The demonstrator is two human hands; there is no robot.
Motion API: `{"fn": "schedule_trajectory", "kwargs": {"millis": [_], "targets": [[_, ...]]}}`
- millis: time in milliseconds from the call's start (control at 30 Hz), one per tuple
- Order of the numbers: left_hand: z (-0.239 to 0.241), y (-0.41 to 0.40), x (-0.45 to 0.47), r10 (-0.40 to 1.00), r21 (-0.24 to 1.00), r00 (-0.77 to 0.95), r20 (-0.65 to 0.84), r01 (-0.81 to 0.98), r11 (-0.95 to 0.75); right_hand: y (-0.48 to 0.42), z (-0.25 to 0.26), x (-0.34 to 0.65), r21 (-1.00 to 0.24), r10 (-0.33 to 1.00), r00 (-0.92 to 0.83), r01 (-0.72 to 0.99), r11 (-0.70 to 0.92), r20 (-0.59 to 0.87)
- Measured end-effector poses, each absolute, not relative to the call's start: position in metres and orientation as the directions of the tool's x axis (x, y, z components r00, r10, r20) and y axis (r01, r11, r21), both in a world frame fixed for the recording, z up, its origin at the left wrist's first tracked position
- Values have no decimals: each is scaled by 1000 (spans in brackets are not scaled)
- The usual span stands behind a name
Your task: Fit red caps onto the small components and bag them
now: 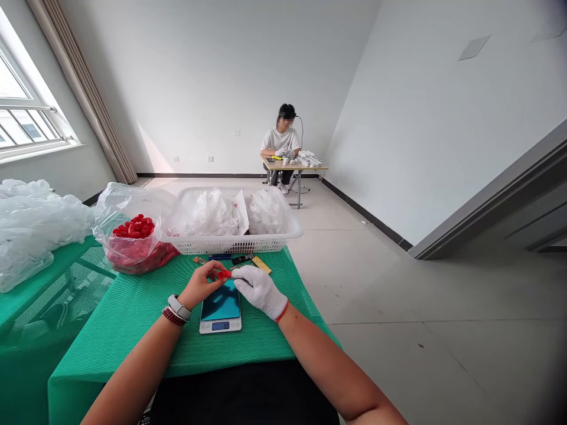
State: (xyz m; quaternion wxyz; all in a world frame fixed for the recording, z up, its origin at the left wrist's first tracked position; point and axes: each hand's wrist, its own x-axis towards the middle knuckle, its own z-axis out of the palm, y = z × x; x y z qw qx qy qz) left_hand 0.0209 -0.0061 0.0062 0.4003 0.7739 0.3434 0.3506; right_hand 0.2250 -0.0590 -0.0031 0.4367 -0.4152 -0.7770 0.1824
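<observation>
My left hand (201,284), bare and with a watch and a red bead bracelet at the wrist, pinches a small red cap (224,274) above the digital scale (220,309). My right hand (258,289) wears a white knit glove and meets the left hand at the same cap, fingers closed around its other end. The scale lies flat on the green cloth (133,313) with its blue display lit.
A clear bag of red caps (133,236) stands at the left. A white plastic basket (234,242) holds clear bags. Small tools and a yellow strip (261,264) lie before it. Crumpled plastic bags (31,227) pile far left. Another person (280,141) sits at a distant table.
</observation>
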Motion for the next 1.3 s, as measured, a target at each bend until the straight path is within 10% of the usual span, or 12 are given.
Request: {"fn": "schedule_trajectory", "kwargs": {"millis": [600, 1067, 1300], "targets": [[2, -5, 20, 845, 867, 463, 269, 265, -421, -62, -2, 222, -770, 858, -253, 379, 513, 447], [9, -9, 25, 773, 985, 628, 96, 51, -164, -64, -4, 218, -547, 754, -293, 543, 637, 587], [2, -11, 26, 773, 947, 602, 202, 80, -311, -65, 1, 215, -720, 821, -205, 401, 567, 532]]}}
